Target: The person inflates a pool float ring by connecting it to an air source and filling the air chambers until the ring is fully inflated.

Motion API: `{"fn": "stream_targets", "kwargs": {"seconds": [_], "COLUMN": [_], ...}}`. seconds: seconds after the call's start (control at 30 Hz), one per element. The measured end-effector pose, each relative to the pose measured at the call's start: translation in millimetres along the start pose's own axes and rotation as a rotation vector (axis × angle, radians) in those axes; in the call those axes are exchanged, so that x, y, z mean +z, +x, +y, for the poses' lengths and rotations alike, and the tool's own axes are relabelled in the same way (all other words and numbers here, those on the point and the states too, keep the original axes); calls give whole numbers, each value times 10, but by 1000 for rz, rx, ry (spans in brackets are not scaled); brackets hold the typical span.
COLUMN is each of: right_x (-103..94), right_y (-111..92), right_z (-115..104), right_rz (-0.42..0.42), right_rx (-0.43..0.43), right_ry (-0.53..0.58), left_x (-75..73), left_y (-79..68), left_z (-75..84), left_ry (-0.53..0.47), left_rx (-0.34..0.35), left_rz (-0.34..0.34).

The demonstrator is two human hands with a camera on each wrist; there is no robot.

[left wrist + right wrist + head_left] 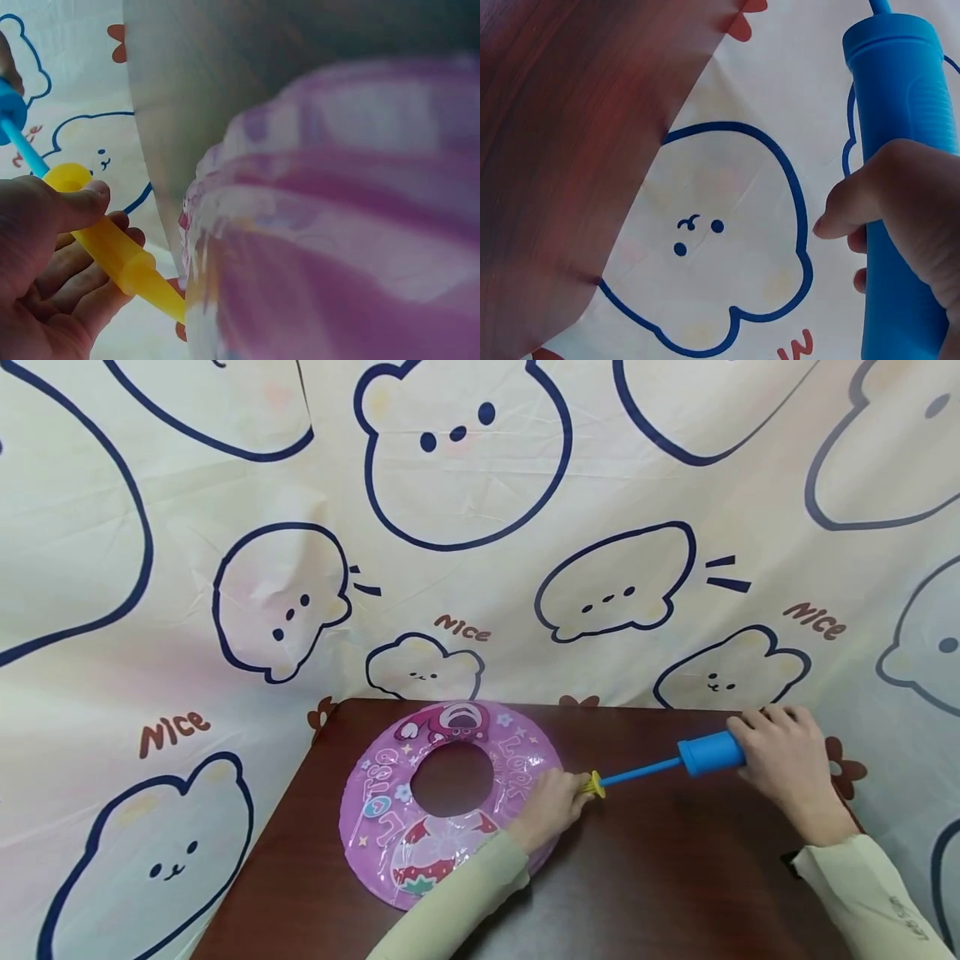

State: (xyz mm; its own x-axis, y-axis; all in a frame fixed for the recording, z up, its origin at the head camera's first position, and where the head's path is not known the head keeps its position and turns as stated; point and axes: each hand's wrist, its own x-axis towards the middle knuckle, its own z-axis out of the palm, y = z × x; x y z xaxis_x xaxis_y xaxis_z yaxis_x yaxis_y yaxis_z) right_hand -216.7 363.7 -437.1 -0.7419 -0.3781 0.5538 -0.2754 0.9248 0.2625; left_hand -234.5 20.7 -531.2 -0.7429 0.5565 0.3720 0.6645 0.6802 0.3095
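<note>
A purple inflatable swim ring point(367, 852) with strawberry and cartoon prints lies on the table, puffed up. At its right side my left hand point(553, 806) grips the yellow nozzle end point(112, 255) of a hand pump, thumb on top and fingers beneath. The nozzle's narrow tip meets the ring's edge in the left wrist view. From the yellow end a thin blue rod point(641, 772) runs out to the pump's thick blue barrel point(900, 90). My right hand point(783, 760) is wrapped around that barrel, above the table's right side.
The dark brown wooden table point(675, 877) ends at a cloth backdrop point(510, 585) printed with bear outlines and the word Nice. This cloth hangs behind the table and along both sides. A small dark object point(790, 862) shows beside the right sleeve.
</note>
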Motion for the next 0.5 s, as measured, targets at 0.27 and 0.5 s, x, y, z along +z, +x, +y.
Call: {"fn": "stream_targets", "kwargs": {"seconds": [0.27,0.5], "right_x": [112,302], "right_y": [69,150], "right_z": [-265,-643], "right_rz": [-45,-127], "right_rx": [-54,-96], "right_ry": [-32,-8], "left_x": [18,35], "left_y": [4,18], "left_z": [13,8], "left_ry": [2,35], "left_rx": [5,9], "left_rz": [-9,10]}}
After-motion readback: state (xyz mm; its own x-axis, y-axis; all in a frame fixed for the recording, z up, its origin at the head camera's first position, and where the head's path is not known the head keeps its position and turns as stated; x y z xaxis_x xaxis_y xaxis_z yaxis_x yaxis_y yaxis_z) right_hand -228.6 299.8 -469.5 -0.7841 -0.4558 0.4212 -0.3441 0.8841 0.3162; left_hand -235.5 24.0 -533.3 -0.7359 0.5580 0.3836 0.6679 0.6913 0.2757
